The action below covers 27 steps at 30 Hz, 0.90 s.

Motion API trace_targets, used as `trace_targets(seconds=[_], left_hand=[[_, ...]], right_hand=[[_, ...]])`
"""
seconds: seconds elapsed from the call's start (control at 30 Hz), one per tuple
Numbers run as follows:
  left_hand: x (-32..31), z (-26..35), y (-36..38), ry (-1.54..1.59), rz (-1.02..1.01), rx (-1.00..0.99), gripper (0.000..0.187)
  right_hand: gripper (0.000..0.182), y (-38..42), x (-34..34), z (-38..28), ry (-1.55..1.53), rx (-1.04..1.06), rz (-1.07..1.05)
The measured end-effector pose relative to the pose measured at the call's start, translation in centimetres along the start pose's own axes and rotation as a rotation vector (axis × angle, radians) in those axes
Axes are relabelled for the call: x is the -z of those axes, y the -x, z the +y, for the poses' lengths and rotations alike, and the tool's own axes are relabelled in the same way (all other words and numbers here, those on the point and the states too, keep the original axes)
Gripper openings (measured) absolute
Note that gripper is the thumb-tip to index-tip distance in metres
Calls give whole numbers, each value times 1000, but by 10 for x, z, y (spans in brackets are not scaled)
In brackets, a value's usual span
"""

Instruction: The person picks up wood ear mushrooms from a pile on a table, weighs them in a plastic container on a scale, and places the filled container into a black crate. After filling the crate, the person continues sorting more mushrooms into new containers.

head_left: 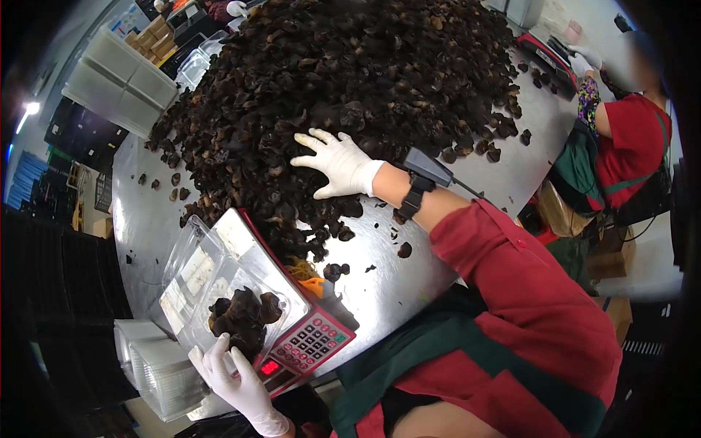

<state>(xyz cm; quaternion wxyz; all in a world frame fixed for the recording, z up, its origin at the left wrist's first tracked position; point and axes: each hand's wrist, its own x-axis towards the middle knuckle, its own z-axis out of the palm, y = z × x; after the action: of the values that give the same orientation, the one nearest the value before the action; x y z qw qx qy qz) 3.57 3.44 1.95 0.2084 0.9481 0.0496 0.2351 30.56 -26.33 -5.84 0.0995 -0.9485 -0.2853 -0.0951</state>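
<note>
My right hand point(332, 164), in a white glove, lies with fingers spread on the near slope of a big pile of dark wood ear mushrooms point(350, 80). Its palm faces down and holds nothing visible. A clear plastic clamshell box point(197, 270) lies with its lid open on a red digital scale point(310, 343). Several mushrooms point(244, 317) sit in its near part. My left hand point(234, 379), also gloved, is at the near end of the box, fingers apart, its tips against the mushrooms and the box edge. The fingertips' exact contact is partly hidden.
The pile covers much of the metal table point(431, 277), with loose pieces around it. Stacked clear boxes point(157, 365) stand left of the scale, and more point(120, 80) at the back left. An orange-handled tool point(312, 286) lies beside the scale. A co-worker point(628, 139) stands at right near another scale point(548, 62).
</note>
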Motion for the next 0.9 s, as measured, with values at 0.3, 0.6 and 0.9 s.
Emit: trace_targets(seconds=[0.3,0.6,0.9], left_hand=[[3,-11,12,17,25,40,19],[2,-4,9,153,36,101,24],[2,-1,11,112,35,67,26]], right_hand=[[27,98,16,48,-152,4,318],[74,113,19,46,-291,-210,389],[63,48,-1,36,-106,-154,179]])
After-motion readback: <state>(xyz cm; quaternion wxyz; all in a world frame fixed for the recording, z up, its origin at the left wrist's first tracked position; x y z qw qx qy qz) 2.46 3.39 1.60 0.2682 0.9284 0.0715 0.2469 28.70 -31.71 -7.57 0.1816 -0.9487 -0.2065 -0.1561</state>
